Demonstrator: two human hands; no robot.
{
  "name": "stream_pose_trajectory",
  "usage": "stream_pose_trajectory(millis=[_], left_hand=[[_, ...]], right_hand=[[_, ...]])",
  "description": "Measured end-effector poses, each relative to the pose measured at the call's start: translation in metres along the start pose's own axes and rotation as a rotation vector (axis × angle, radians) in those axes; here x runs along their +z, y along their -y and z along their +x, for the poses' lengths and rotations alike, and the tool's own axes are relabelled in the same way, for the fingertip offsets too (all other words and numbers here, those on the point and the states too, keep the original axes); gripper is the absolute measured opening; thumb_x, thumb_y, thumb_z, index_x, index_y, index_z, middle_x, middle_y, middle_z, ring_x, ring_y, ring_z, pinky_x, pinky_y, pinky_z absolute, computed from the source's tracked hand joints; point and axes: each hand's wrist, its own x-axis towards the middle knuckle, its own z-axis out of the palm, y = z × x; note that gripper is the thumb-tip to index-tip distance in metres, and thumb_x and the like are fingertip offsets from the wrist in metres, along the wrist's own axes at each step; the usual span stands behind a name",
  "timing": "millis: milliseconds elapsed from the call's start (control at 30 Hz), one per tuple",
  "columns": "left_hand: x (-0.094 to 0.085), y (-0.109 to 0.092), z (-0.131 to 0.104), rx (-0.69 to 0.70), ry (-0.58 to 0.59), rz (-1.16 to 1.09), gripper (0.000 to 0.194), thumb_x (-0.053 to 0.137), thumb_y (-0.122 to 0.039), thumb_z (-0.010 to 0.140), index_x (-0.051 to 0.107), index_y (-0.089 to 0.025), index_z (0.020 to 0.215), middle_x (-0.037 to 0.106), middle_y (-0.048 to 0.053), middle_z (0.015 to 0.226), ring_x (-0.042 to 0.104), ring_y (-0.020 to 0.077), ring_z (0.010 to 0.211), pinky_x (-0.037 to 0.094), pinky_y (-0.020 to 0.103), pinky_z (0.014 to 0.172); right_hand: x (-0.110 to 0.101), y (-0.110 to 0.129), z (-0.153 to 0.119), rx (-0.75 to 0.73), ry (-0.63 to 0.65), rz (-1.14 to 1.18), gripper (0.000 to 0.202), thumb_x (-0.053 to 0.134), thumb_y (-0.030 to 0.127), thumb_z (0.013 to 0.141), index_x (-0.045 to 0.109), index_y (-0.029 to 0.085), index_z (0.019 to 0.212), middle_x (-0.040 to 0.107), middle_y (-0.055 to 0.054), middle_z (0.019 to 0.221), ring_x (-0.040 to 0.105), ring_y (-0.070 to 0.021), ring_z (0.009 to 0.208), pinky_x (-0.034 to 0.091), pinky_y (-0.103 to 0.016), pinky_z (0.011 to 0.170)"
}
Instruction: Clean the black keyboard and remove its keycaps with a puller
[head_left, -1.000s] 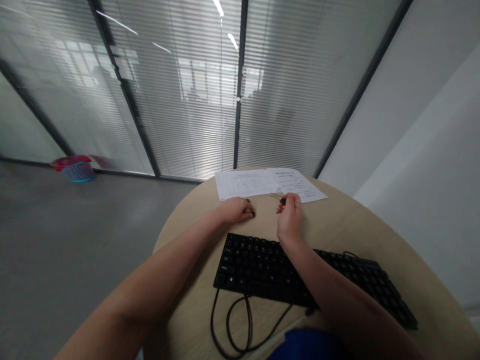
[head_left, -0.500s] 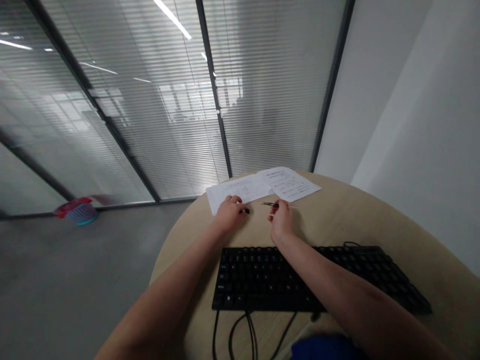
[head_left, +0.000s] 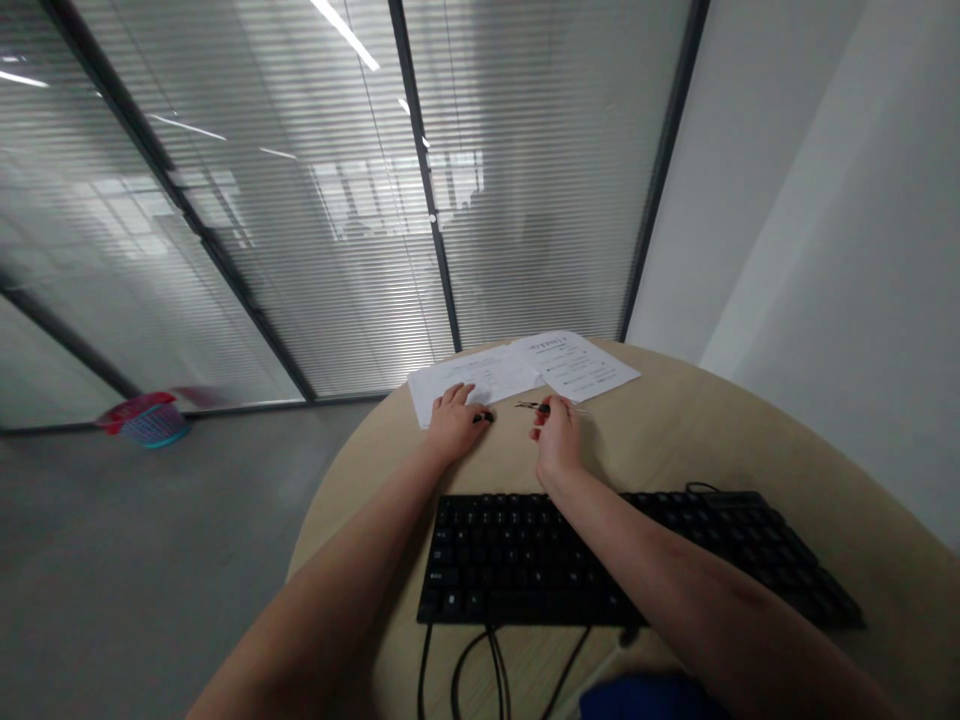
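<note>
A thin pen [head_left: 534,406] sits pinched in the right hand [head_left: 556,445] fingers, just above the surface [head_left: 675,440]. The left hand [head_left: 456,428] closes on a small black cap [head_left: 484,417] beside the papers [head_left: 525,370], beyond the keyboard [head_left: 525,560].

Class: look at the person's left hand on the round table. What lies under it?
The left hand rests partly on a white printed sheet, fingertips at a small black object. The palm covers whatever else lies on the table.
</note>
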Motion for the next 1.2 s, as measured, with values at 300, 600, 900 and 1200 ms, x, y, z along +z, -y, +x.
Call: stream_pose_trajectory(millis=[300,600,900,1200], left_hand=[[0.006,0.000,0.000,0.011,0.014,-0.029,0.028,0.069,-0.035,0.087,0.077,-0.031,0.114,0.053,0.010,0.150,0.041,0.0358,0.141,0.040,0.055,0.109],[0.013,0.002,-0.002,0.030,-0.015,-0.085,0.028,0.071,-0.032,0.086,0.076,-0.030,0.113,0.052,0.010,0.151,0.041,0.0358,0.142,0.037,0.055,0.113],[-0.007,0.011,-0.013,0.012,-0.245,-0.230,0.035,0.066,-0.030,0.090,0.069,-0.019,0.124,0.057,0.014,0.143,0.052,0.0290,0.130,0.039,0.045,0.113],[-0.022,0.004,-0.024,-0.087,-0.299,-0.220,0.032,0.042,-0.032,0.102,0.069,-0.018,0.093,0.068,0.011,0.098,0.058,0.0256,0.099,0.044,0.039,0.094]], right_hand=[[0.007,0.019,-0.011,0.125,-0.207,0.093,0.013,0.048,0.035,0.083,0.054,0.023,0.081,0.055,0.003,0.065,0.050,-0.0136,0.057,0.037,-0.023,0.046],[0.007,0.021,-0.013,0.102,-0.192,0.122,0.012,0.051,0.033,0.080,0.055,0.022,0.079,0.053,0.003,0.066,0.048,-0.0127,0.058,0.035,-0.022,0.046],[0.005,0.021,-0.014,0.084,-0.179,0.081,0.016,0.049,0.038,0.081,0.053,0.023,0.084,0.051,0.003,0.070,0.049,-0.0136,0.061,0.038,-0.022,0.048],[0.004,0.026,-0.020,0.018,-0.045,0.021,0.018,0.046,0.041,0.088,0.050,0.024,0.090,0.052,0.002,0.077,0.053,-0.0111,0.059,0.037,-0.021,0.047]])
